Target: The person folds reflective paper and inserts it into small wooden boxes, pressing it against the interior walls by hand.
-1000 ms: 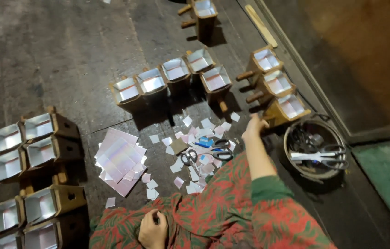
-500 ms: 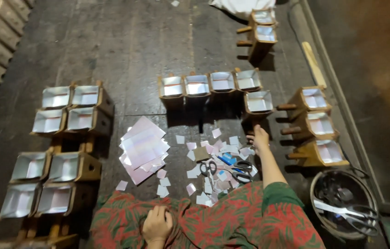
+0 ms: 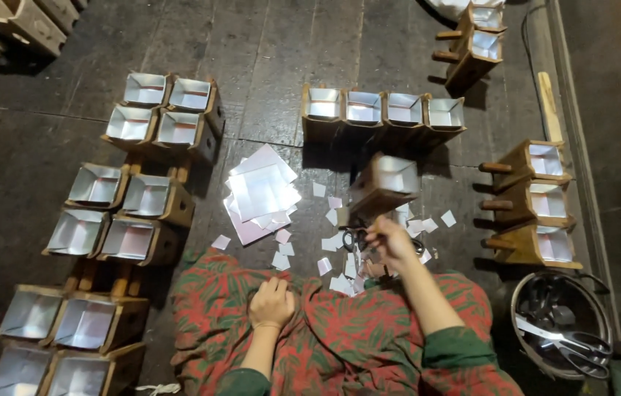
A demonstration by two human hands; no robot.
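Since half a second ago, the right hand [image 3: 389,242] has closed on a paper-lined, funnel-shaped wooden mould box [image 3: 387,185] and is lifting it, blurred, above the white paper scraps [image 3: 340,242], while the left hand [image 3: 272,302] is resting loosely curled on the red-and-green patterned lap cloth [image 3: 354,330]. Likely light and stiff with a fragile lining, the box is best gripped by its wooden base. Its long axis is running up and to the right, mouth pointing away from the person.

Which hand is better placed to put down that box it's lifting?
Probably the right hand: it already holds the wooden box by its handle above the paper scraps. The left hand rests on the lap.
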